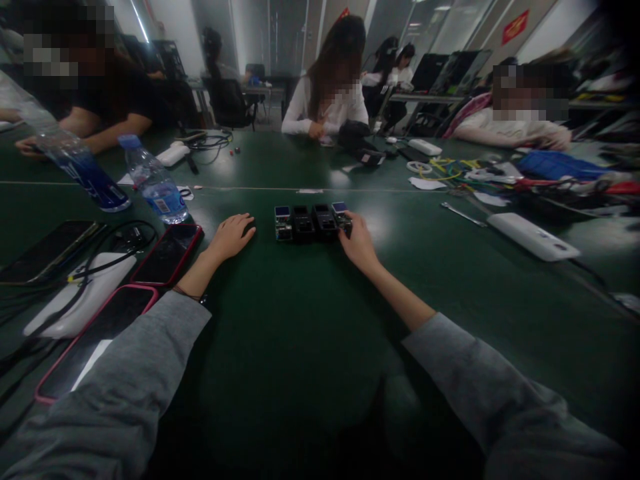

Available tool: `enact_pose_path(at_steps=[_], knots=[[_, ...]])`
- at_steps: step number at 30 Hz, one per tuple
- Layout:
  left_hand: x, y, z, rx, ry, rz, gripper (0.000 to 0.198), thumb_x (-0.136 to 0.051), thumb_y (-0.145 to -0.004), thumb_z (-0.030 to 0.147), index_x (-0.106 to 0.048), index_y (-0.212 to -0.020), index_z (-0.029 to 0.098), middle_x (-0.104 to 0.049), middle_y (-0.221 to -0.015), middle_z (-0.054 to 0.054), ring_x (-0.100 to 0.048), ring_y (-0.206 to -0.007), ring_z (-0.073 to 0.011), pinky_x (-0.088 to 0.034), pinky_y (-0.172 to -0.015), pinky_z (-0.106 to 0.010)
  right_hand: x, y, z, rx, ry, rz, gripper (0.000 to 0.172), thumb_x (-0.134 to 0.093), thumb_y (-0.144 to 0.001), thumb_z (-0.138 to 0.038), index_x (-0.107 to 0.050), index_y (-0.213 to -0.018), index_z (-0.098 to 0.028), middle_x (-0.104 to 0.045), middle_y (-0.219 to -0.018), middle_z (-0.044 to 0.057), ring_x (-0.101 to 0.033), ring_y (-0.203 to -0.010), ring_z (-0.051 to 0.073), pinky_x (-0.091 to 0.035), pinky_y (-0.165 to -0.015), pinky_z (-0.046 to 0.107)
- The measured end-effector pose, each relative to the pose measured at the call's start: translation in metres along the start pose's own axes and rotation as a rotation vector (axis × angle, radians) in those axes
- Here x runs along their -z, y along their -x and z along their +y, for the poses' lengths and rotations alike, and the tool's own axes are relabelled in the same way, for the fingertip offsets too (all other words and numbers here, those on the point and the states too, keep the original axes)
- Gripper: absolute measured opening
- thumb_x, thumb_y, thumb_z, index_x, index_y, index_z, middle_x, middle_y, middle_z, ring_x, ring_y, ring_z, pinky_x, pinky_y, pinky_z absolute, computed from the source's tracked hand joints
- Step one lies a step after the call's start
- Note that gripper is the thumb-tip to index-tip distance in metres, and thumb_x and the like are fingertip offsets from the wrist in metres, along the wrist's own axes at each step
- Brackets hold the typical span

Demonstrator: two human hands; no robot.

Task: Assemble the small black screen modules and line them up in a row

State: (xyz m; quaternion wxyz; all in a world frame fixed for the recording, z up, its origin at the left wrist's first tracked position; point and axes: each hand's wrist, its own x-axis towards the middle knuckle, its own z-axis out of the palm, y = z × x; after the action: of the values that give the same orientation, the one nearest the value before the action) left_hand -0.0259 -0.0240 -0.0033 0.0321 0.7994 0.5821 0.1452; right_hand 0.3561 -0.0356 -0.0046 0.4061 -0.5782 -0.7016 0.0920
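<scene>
In the head view, a row of small devices stands on the green table point(300, 347). At its left end is a circuit board with a small screen point(283, 223). Two black plastic cases, one left point(303, 221) and one right point(325, 220), stand side by side in the middle. A similar circuit board with a screen point(340, 209) forms the right end, and my right hand point(359, 241) grips its outer side between thumb and fingers. My left hand point(231, 237) rests on the table left of the row, fingers stretched out, holding nothing.
Left of my arm lie a red-edged phone point(169, 255), a pink-edged phone point(100, 340) and a white power bank point(83, 293) with cables. Two plastic bottles, one small point(155, 183), stand behind. Rightward are a wrench point(463, 213), a white bar point(533, 237) and tangled cables. People sit opposite.
</scene>
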Motion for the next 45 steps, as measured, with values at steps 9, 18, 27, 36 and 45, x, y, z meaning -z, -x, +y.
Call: enact_pose_path(at_steps=[9,18,27,36,45], knots=[[0.000,0.001,0.000,-0.015,-0.005,0.009,0.055,-0.037,-0.110,0.049,-0.053,-0.153,0.019,-0.050,-0.164,-0.015,-0.046,-0.152,-0.0320,-0.036,-0.125,-0.055,-0.001,-0.001,0.002,-0.047,-0.033,-0.014,0.065,-0.061,-0.085,-0.019,-0.048,-0.148,-0.011,-0.051,-0.143,0.025,-0.059,-0.129,0.039,-0.050,-0.113,0.060],[0.000,0.001,0.000,-0.009,0.004,0.022,0.052,-0.039,-0.109,0.048,-0.054,-0.152,0.022,-0.051,-0.164,-0.012,-0.046,-0.152,-0.0308,-0.036,-0.125,-0.054,-0.001,-0.001,0.003,-0.036,-0.051,-0.008,0.071,-0.060,-0.086,-0.021,-0.045,-0.155,-0.015,-0.051,-0.147,0.022,-0.055,-0.134,0.039,-0.047,-0.116,0.063],[-0.003,0.000,-0.003,-0.021,0.003,0.015,0.055,-0.037,-0.110,0.049,-0.053,-0.153,0.019,-0.049,-0.165,-0.014,-0.044,-0.153,-0.0326,-0.035,-0.125,-0.055,-0.002,-0.002,0.004,-0.051,-0.032,-0.021,0.071,-0.060,-0.086,-0.020,-0.047,-0.156,-0.012,-0.052,-0.143,0.023,-0.057,-0.132,0.039,-0.047,-0.117,0.061],[-0.003,-0.001,-0.003,-0.011,0.009,0.010,0.055,-0.037,-0.110,0.050,-0.052,-0.154,0.020,-0.049,-0.165,-0.014,-0.044,-0.153,-0.0328,-0.034,-0.126,-0.057,-0.005,-0.001,0.011,-0.027,-0.016,-0.016,0.089,-0.060,-0.088,-0.023,-0.024,-0.169,-0.014,-0.048,-0.150,0.025,-0.052,-0.139,0.043,-0.049,-0.114,0.066],[-0.002,0.000,-0.003,-0.014,0.009,0.012,0.055,-0.038,-0.110,0.050,-0.053,-0.154,0.021,-0.049,-0.165,-0.013,-0.044,-0.153,-0.0330,-0.035,-0.126,-0.056,-0.006,-0.001,0.010,0.016,-0.008,-0.079,0.083,-0.054,-0.089,-0.021,-0.027,-0.167,-0.013,-0.050,-0.153,0.023,-0.052,-0.140,0.042,-0.047,-0.115,0.066]])
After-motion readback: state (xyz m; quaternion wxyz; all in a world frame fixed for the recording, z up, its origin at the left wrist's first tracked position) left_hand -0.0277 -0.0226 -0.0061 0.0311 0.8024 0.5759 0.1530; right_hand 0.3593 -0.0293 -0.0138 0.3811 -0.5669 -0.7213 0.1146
